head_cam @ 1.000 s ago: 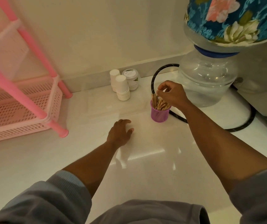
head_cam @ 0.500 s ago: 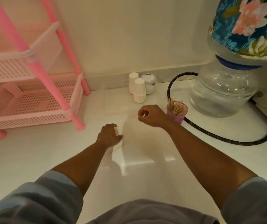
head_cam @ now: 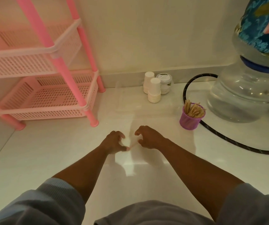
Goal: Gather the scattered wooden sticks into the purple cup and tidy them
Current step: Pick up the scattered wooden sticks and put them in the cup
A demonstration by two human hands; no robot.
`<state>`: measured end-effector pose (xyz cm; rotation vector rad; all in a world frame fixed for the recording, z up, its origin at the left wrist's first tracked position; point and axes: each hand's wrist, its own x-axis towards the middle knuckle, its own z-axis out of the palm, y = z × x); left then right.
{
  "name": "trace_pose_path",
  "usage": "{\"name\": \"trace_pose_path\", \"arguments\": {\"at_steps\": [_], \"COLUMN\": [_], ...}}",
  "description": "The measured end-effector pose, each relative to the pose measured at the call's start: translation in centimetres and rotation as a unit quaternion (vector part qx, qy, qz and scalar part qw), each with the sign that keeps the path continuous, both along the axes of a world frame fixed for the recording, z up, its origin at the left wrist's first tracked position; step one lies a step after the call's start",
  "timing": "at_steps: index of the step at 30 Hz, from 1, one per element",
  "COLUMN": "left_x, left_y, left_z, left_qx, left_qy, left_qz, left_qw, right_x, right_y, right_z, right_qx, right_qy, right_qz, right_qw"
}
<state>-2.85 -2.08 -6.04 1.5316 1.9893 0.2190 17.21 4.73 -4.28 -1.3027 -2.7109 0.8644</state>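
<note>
The purple mesh cup (head_cam: 189, 122) stands on the white counter at the right, with several wooden sticks (head_cam: 194, 109) upright and leaning inside it. One thin wooden stick (head_cam: 133, 145) lies low over the counter between my two hands. My left hand (head_cam: 114, 142) rests on the counter with its fingers curled, and its thumb tip touches the stick's near end. My right hand (head_cam: 148, 138) is right beside it with its fingers bent. The stick's far end runs under that hand's thumb, and whether the thumb pinches it is hidden.
A pink plastic rack (head_cam: 49, 98) stands at the left. White paper cups (head_cam: 153, 90) and a small jar (head_cam: 165, 83) sit by the back wall. A big water bottle (head_cam: 244, 95) stands at the right, and a black hose (head_cam: 228, 140) curves round the purple cup.
My right hand left the cup and came back left and toward me, beside my left hand. The view swung left, so the cup now sits further right.
</note>
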Motion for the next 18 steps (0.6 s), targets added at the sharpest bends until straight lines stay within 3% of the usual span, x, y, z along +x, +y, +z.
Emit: {"name": "trace_pose_path", "arguments": {"at_steps": [6,15,18], "left_x": [0.3,-0.5,-1.0], "left_y": [-0.4,-0.6,-0.7], "left_z": [0.0,1.6,1.8], "left_qx": [0.017,-0.044,-0.019], "left_qy": [-0.067,-0.081,-0.079], "left_qz": [0.055,-0.067,-0.052], "left_qw": [0.996,0.993,0.995], "right_x": [-1.0,-1.3,-1.5], "right_y": [-1.1,-0.9,-1.2], "right_z": [-2.3,-2.1,-2.0], "right_qx": [0.025,0.060,0.083], "right_qy": [-0.056,-0.040,-0.060], "right_qz": [0.047,0.077,0.123], "right_qw": [0.997,0.994,0.987]}}
